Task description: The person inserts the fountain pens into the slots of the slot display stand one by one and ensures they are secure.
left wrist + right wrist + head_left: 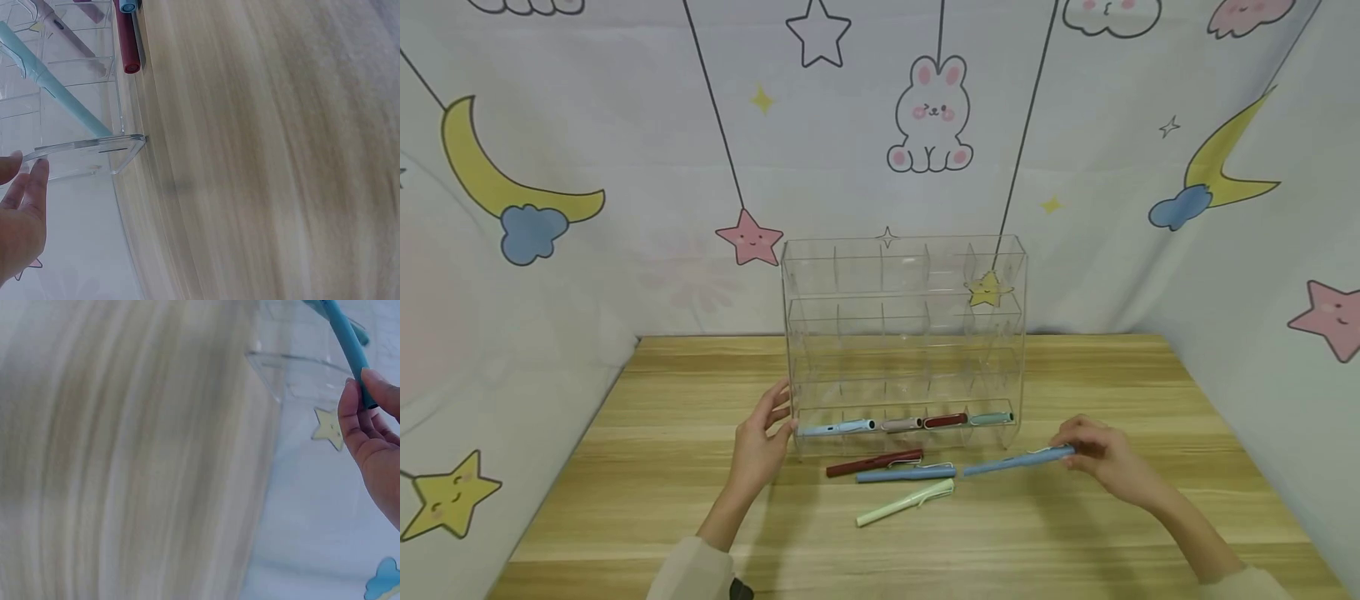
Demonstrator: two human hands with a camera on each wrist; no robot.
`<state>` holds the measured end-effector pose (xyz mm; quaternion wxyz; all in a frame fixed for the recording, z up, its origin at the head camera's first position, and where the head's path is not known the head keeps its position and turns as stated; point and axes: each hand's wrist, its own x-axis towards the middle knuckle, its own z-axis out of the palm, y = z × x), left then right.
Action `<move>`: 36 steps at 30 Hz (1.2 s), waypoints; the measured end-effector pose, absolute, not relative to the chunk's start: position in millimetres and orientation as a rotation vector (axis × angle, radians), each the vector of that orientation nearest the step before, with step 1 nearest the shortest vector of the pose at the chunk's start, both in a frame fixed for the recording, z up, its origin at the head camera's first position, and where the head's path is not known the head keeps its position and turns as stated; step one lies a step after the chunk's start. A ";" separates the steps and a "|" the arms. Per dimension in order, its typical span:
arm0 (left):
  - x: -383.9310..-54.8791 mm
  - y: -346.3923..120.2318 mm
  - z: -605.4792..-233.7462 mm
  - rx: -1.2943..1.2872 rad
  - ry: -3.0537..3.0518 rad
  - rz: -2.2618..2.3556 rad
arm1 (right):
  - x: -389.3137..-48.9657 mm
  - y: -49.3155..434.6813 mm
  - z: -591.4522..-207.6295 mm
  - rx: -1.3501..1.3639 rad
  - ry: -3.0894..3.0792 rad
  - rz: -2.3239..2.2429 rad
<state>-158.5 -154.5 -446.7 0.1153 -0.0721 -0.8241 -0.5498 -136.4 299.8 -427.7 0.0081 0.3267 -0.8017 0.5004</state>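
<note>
Printed curtain hangs behind the wooden table. Three loose pens lie at the near side of the clear rack. To their right, your right hand pinches a blue pen by its right end; your left hand grips the rack's left side.

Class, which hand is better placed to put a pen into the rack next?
Probably the right hand: it pinches a blue pen near the clear rack, while the left hand grips the rack's side.
</note>
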 end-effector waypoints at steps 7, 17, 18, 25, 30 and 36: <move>-158.4 -154.3 -447.6 -0.193 -2.429 -1.592 | -135.6 320.0 -403.6 0.780 -2.564 1.296; -158.2 -154.8 -447.1 -0.191 -2.436 -1.608 | -136.1 323.5 -390.2 0.584 -2.623 1.189; -158.1 -154.8 -447.1 -0.189 -2.436 -1.609 | -136.4 322.0 -390.6 0.570 -2.629 1.184; -157.7 -154.5 -445.7 -0.202 -2.421 -1.616 | -139.9 305.2 -399.0 0.513 -2.621 1.140; -156.8 -154.2 -444.5 -0.203 -2.416 -1.623 | -143.7 293.1 -404.9 0.529 -2.583 1.135; -156.8 -154.6 -445.0 -0.210 -2.423 -1.622 | -147.3 280.2 -407.3 0.529 -2.611 1.106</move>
